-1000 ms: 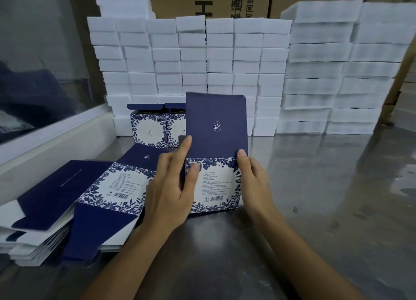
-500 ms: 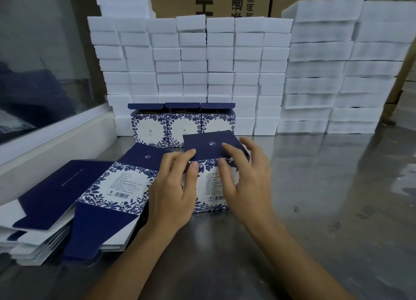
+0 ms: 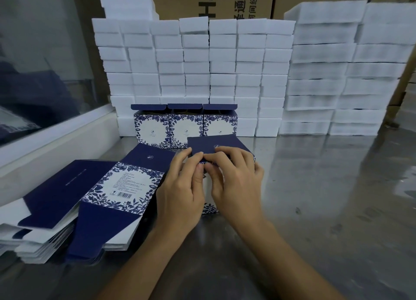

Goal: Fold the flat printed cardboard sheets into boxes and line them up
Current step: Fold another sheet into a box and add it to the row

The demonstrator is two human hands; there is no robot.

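The left hand (image 3: 180, 194) and right hand (image 3: 234, 182) are meeting side by side at the front edge of the box (image 3: 210, 206), fingertips curling over and pinching its navy lid flap (image 3: 216, 144), which is lying nearly flat on top. The box is standing on the steel surface (image 3: 315, 198), in front of three finished boxes (image 3: 185, 128) lined up against stacked white foam blocks (image 3: 225, 74). Flat printed sheets (image 3: 121, 187) are lying in piles to the left. Judging from this, the tuck tab could be buckling or missing its slot if the fingers are pressing unevenly, and a hard push might be crushing the thin walls or sliding the box.
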